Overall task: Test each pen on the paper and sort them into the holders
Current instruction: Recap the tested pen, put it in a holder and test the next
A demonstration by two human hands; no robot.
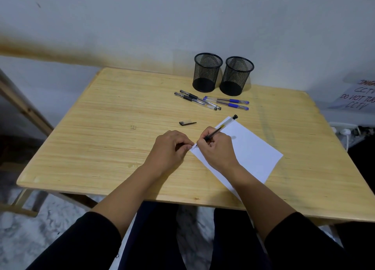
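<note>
One black pen point(218, 129) was gripped in the right hand point(216, 148), tip at the paper point(249, 148) corner; left hand point(172, 146), fingers curled, pinned that corner. Best w/ light short strokes, paper held flat on worktop point(121, 111).

From my remote station, the head view reads evenly lit by soft, cool overhead light. Faint shadows fall just beside the two mesh holders point(223, 74) and the pen point(220, 127). The table point(101, 117) centre is sharp; wide-angle bowing and smeared blur soften the left edge and corners.
</note>
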